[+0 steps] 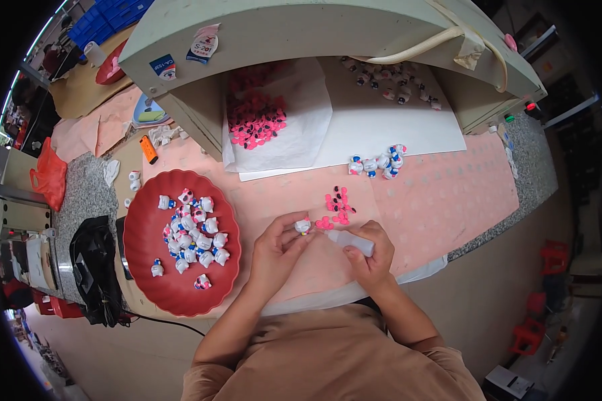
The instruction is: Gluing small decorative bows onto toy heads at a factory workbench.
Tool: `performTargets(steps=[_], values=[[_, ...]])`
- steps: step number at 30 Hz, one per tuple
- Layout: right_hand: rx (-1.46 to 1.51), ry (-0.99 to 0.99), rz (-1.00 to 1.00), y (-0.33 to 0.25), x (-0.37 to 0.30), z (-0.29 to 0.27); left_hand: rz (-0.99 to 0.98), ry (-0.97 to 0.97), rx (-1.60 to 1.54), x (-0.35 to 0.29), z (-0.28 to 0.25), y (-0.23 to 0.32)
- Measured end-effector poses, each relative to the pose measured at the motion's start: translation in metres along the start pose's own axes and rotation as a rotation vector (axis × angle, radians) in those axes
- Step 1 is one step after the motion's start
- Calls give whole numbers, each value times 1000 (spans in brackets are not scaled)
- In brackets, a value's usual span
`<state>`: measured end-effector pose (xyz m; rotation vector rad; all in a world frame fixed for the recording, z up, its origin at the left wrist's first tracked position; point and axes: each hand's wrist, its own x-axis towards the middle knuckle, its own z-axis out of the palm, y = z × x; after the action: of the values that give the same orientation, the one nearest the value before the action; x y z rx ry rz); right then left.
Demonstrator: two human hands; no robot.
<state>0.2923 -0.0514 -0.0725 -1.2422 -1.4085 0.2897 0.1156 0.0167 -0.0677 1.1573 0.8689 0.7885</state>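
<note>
A small white figurine (pixel 303 226) is pinched between the thumb and fingers of my left hand (pixel 273 252). My right hand (pixel 376 259) grips a translucent squeeze bottle (pixel 356 242), its thin nozzle turned left toward the figurine. Whether the tip touches it I cannot tell. Just beyond my hands lies a loose group of small pink pieces (pixel 341 204), some with dark faces. To the left of my left hand, a red scalloped tray (pixel 138 250) holds several white figurines (pixel 201 235) with blue and pink parts. A few more figurines (pixel 383 162) stand together farther back.
A pale green cabinet (pixel 301 33) with an open front arches over the far side. Inside are a pink pile (pixel 257 123) on a white sheet and several figurines (pixel 403 93). An orange lighter-like object (pixel 148 150) lies behind the tray; a black bag (pixel 95 271) hangs left.
</note>
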Motion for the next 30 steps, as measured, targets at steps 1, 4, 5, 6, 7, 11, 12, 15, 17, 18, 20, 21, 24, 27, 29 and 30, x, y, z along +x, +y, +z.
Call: performTargets(steps=[1,4,5,6,7,11,12,15,17,18,20,21,24,27,29,30], values=[[1,-12,-6,-1,2,0,-9,-5,7,1,0,0],[9,-20,-1,-2,1,0,-9,-4,11,-1,1,0],[16,-13,6,-1,1,0,3,2,10,-1,1,0],[15,-13,6,-2,1,0,2,1,9,-1,1,0],[12,-15,4,-2,1,0,-13,-5,9,-1,1,0],[36,-28,-11,-3,3,1,-30,-16,35,0,0,-1],[35,-28,-10,-3,2,0,-30,-17,35,0,1,-1],[27,-48,-2,-1,-1,-3,-30,-12,-5,-1,2,1],[8,-28,-5,2,-4,-3,-30,-1,28,0,2,2],[7,-27,-4,2,-3,-3,-31,-3,28,0,2,2],[20,8,8,2,-3,-3,-29,0,23,0,3,-1],[19,10,10,1,-1,-2,-31,-2,24,0,3,-1],[23,-8,-10,-2,2,-2,11,-4,3,0,3,-3],[61,-7,-17,0,0,-4,23,-10,-3,1,1,-4],[61,23,0,2,-2,-4,0,-9,-23,1,0,-5],[61,24,1,2,-2,-4,-1,-9,-22,1,0,-5]])
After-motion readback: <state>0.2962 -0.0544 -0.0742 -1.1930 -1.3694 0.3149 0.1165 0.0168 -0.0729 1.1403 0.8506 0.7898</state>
